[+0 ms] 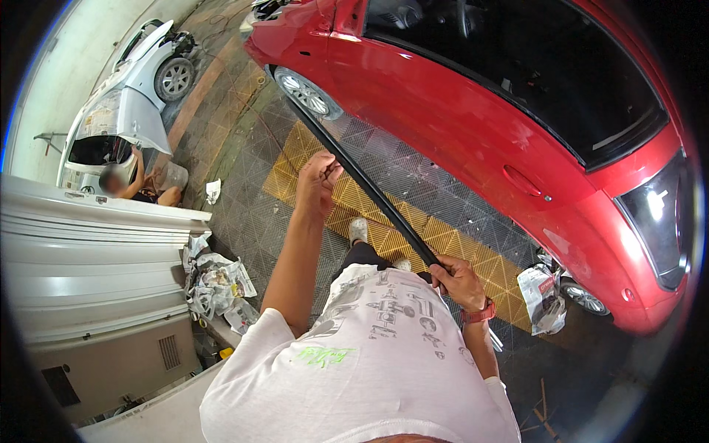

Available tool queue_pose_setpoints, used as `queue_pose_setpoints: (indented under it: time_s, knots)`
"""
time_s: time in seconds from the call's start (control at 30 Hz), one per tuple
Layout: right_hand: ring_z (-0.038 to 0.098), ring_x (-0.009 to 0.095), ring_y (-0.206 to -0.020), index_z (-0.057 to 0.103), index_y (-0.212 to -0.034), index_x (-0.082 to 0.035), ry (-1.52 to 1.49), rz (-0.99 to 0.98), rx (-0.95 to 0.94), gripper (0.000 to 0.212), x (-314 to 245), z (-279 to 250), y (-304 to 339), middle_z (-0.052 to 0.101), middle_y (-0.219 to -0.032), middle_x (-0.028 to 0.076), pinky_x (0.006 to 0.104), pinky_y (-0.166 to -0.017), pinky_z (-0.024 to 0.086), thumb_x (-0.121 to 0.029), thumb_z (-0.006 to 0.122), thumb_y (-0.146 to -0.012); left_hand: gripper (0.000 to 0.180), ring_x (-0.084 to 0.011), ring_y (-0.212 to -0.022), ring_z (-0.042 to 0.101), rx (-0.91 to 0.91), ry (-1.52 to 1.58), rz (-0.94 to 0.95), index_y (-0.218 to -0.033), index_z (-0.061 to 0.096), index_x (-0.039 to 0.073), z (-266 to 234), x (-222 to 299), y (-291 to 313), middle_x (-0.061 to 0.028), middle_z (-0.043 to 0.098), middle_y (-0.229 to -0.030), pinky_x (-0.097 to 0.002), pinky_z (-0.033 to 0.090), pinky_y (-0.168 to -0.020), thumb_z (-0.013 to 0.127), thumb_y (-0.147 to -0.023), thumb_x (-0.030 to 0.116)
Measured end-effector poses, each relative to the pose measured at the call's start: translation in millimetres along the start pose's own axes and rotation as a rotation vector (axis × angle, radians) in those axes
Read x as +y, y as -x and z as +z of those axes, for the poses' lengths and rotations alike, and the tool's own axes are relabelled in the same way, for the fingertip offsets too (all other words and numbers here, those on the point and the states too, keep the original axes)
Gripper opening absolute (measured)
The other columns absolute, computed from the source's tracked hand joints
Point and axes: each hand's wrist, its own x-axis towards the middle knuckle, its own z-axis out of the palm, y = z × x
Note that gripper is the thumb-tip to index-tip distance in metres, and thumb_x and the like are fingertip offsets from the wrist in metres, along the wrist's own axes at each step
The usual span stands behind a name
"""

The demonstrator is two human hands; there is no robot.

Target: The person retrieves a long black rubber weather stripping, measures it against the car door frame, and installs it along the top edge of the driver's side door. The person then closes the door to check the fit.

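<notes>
A long, slim black strip [373, 193], which looks like car trim, slants across in front of me from beside the red car's wheel down to my waist. Its near end is gripped in my right hand [459, 283], fingers wrapped round it, a red watch on that wrist. My left hand [319, 181] is raised next to the strip's middle, fingers curled in a pinch close to its edge. Whether those fingertips hold something small or touch the strip, I cannot make out. Beyond the strip stands the red car [473, 140], its side toward me.
Yellow floor tiles [473, 258] run beneath me beside the car. Crumpled newspaper [543, 295] lies by one of its wheels. More paper [214, 280] is heaped left, near white panels [96, 247]. Far left, a person [136, 181] sits beside a partly dismantled white car [133, 96] and a bucket [174, 176].
</notes>
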Motion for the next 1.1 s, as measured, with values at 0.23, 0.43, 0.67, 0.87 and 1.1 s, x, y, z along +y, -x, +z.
queue_pose_setpoints:
  time_s: [0.23,0.43,0.67,0.87,1.1]
  knots:
    - [0.059,0.005,-0.060,0.075,-0.112,-0.001,0.053,-0.022,0.011,0.026,1,3,0,0.068,-0.072,0.000,0.0243,-0.054,0.047,-0.026,0.069,-0.108,0.014,-0.0145,-0.090,0.072,0.029,-0.085,0.010,-0.103,0.072,0.002,-1,9,-5,-0.0042,0.072,-0.096,-0.0272,0.065,-0.088,0.074,-0.097,0.015]
    - [0.059,0.005,-0.059,0.075,-0.110,-0.002,0.058,0.022,0.044,0.027,-2,8,2,0.068,-0.072,-0.001,0.0247,-0.054,0.046,-0.028,0.070,-0.108,0.015,-0.0137,-0.093,0.074,0.004,-0.088,-0.016,-0.105,0.072,0.002,-8,6,-9,-0.0051,0.075,-0.098,-0.0248,0.065,-0.089,0.074,-0.097,0.014]
    - [0.058,0.005,-0.058,0.077,-0.114,-0.004,0.114,-0.003,0.079,0.025,-15,14,1,0.068,-0.069,0.000,0.0261,-0.054,0.046,-0.027,0.071,-0.107,0.016,-0.0154,-0.093,0.073,-0.014,-0.172,-0.086,-0.113,0.070,-0.006,6,-11,8,-0.0066,0.072,-0.102,-0.0247,0.066,-0.085,0.070,-0.098,0.001]
    - [0.056,0.004,-0.055,0.075,-0.127,-0.001,0.155,-0.043,0.122,0.030,-23,22,-13,0.065,-0.069,-0.002,0.0234,-0.050,0.045,-0.024,0.068,-0.110,0.012,-0.0128,-0.094,0.072,-0.202,-0.199,-0.263,-0.111,0.070,-0.002,17,-52,47,-0.0053,0.071,-0.104,-0.0236,0.065,-0.087,0.068,-0.101,0.004]
    - [0.062,0.008,-0.065,0.067,-0.147,-0.008,0.119,-0.116,0.056,0.042,-26,22,-14,0.071,-0.080,0.001,0.0273,-0.062,0.052,-0.030,0.061,-0.112,0.011,-0.0103,-0.090,0.071,-0.197,-0.274,-0.266,-0.110,0.073,0.003,18,-52,59,-0.0018,0.073,-0.101,-0.0224,0.062,-0.090,0.070,-0.102,0.010]
